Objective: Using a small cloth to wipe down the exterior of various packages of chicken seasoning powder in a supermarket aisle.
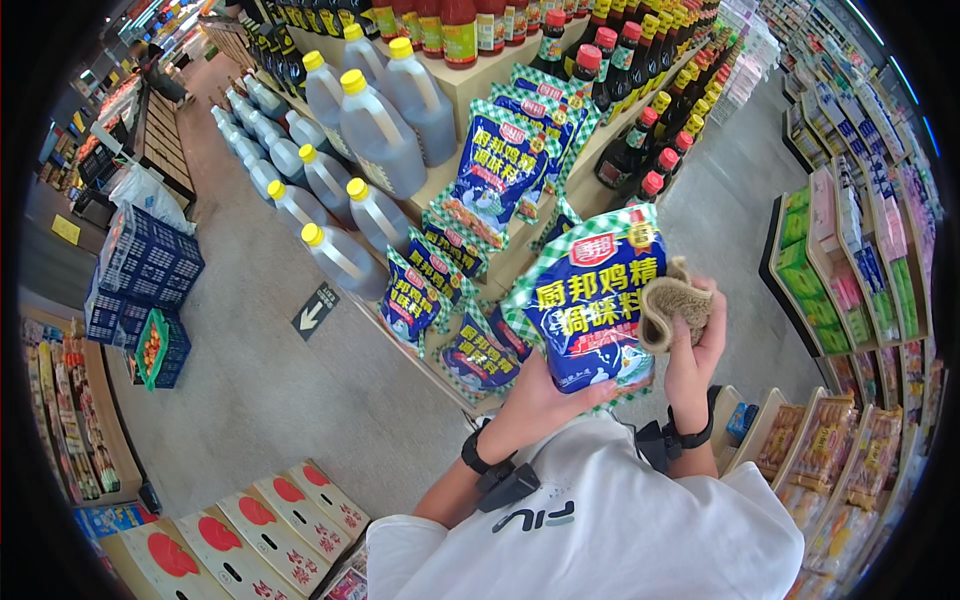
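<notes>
My left hand [541,405] grips the lower edge of a blue seasoning packet [600,300] with a green checkered border, held up in front of my chest. In my right hand [699,330] is a folded brown cloth [675,304], which lies against the packet's right side. Similar packets [499,169] lean in a stack on the display's upper tier, just beyond. More of them [412,296] stand on the low tier at the near corner, and one [480,352] lies tilted beside my left hand.
Large yellow-capped jugs [379,135] stand left of the packets, dark sauce bottles [637,142] to the right, red bottles [459,34] above. Blue crates [150,255] sit on the floor at left, printed cartons [259,517] at lower left. Stocked shelves [817,262] line the right side. A person [159,71] is far off.
</notes>
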Motion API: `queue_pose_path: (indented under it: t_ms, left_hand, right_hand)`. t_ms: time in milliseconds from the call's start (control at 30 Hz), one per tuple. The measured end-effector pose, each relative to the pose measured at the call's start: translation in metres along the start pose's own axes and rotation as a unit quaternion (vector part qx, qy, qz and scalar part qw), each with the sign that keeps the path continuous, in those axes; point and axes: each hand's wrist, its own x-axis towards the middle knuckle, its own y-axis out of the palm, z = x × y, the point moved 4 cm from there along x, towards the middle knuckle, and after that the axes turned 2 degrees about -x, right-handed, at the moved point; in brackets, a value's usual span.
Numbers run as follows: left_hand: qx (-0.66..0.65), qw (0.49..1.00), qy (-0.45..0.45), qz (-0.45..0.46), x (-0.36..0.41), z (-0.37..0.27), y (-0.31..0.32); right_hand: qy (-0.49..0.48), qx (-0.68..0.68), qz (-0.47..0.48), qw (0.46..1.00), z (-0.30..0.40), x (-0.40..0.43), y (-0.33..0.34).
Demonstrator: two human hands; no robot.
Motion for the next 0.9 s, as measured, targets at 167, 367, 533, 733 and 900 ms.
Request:
queue_pose_path:
  t_ms: [167,367,533,733,900]
  left_hand:
    - [0.066,0.997,-0.029,-0.003,-0.002,0.003,0.007]
    - [0.037,0.997,0.036,-0.058,-0.001,0.002,0.003]
    - [0.078,0.993,0.064,-0.058,-0.003,0.008,0.006]
    - [0.094,0.993,0.036,-0.061,-0.01,0.01,0.001]
    - [0.094,0.992,0.059,-0.053,-0.01,0.003,-0.007]
  right_hand:
    - [-0.109,-0.098,0.067,0.987,0.024,0.006,0.008]
    - [-0.188,-0.221,0.092,0.953,0.033,-0.005,0.011]
    - [-0.182,-0.231,0.091,0.951,0.021,-0.012,0.0]
    - [-0.195,-0.237,0.092,0.947,0.016,-0.017,0.003]
    - [-0.183,-0.233,0.092,0.951,0.015,-0.014,0.004]
